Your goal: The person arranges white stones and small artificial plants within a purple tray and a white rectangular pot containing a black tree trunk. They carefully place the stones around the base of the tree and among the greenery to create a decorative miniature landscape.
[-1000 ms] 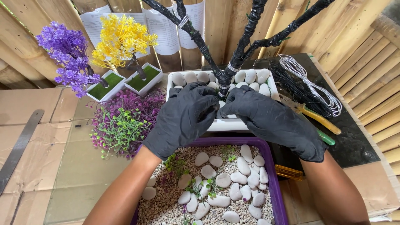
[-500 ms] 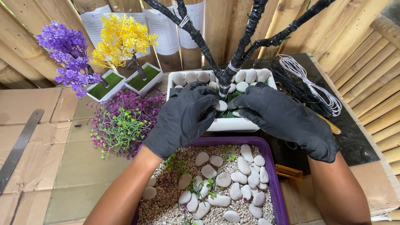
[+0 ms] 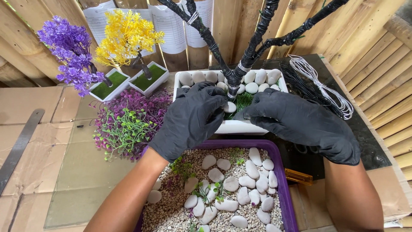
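- Our left hand [image 3: 193, 118], in a black glove, has its fingertips curled on a white pebble [image 3: 230, 107] at the foot of the black wrapped trunk [image 3: 235, 81].
- Our right hand [image 3: 300, 122], gloved too, lies flat with fingers together over the green turf [image 3: 243, 101]; we can't tell if it grips anything.
- Both work inside the white rectangular planter [image 3: 240, 126] on the desk.
- Just below sits a purple tray [image 3: 285, 189] of gravel and white stones.
- A purple-green plant tuft [image 3: 126, 124] lies to the left.
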